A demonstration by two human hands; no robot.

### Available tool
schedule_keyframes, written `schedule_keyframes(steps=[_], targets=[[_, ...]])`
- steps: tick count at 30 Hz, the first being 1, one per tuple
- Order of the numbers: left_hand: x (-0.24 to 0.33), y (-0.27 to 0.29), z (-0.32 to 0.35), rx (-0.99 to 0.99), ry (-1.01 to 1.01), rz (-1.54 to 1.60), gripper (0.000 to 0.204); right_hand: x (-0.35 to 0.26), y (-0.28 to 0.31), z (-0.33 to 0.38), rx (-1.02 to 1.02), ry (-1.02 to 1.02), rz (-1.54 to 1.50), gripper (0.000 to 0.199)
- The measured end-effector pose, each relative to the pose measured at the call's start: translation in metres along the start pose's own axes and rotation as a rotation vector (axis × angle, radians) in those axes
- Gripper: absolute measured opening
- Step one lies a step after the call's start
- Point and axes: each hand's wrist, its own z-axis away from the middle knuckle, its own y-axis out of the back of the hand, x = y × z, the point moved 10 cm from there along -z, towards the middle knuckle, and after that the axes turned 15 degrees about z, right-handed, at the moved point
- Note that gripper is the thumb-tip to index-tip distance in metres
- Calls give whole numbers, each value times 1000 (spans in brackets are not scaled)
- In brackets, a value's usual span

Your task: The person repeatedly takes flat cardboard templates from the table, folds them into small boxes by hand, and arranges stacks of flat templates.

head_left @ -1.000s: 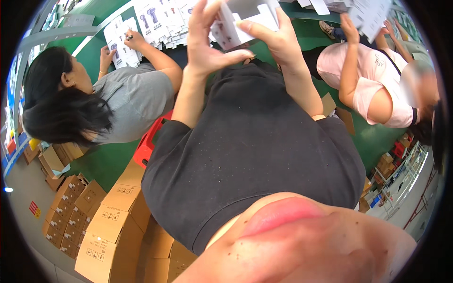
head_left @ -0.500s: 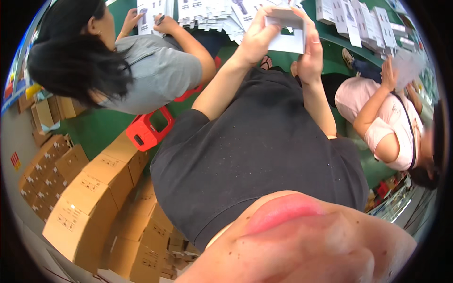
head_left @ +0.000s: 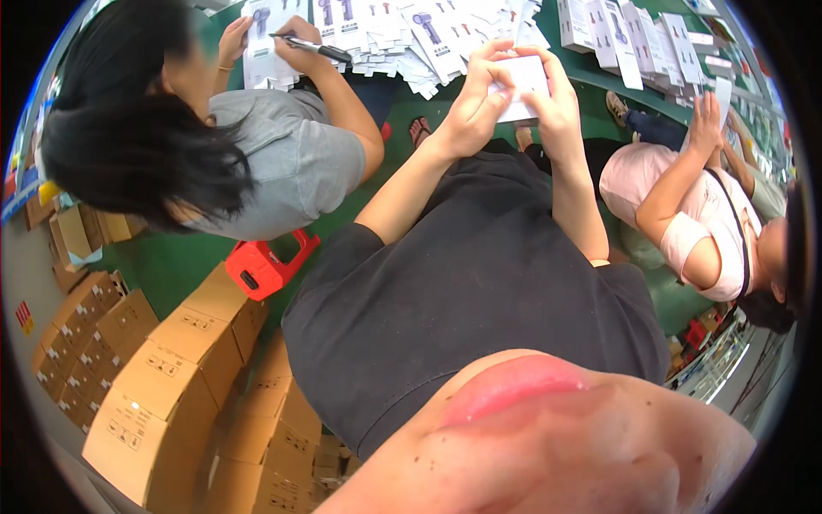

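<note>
Presently holding a small white paperboard box with left hand and right hand, in front of the black T-shirt. Grasping it from both sides with the fingers bent around, and with the thumbs pointed toward each other at its near part; cannot tell how firmly. Just beyond, can see a heap of printed white cartons on the green worktable, and more to the right, a group of white product boxes. At left, can see a co-worker in grey T-shirt, gripping a black marker pen over a printed carton. At right, can notice a co-worker in pink top, near a pale sheet. Behind at left, can see a red plastic stool and brown cardboard boxes.
</note>
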Motion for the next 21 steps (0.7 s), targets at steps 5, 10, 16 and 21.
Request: schedule_keyframes(steps=[5,10,16,21], targets=[[-22,-6,4,-26,156,-26,20,0,13,13,85,-103,302,55],[-33,-25,12,-135,241,-110,33,15,28,29,68,-106,178,54],[-37,-39,9,-142,285,-41,64,33,56,43,240,-108,180,53],[-50,-34,11,-62,486,-134,91,42,53,20,140,-72,281,48]])
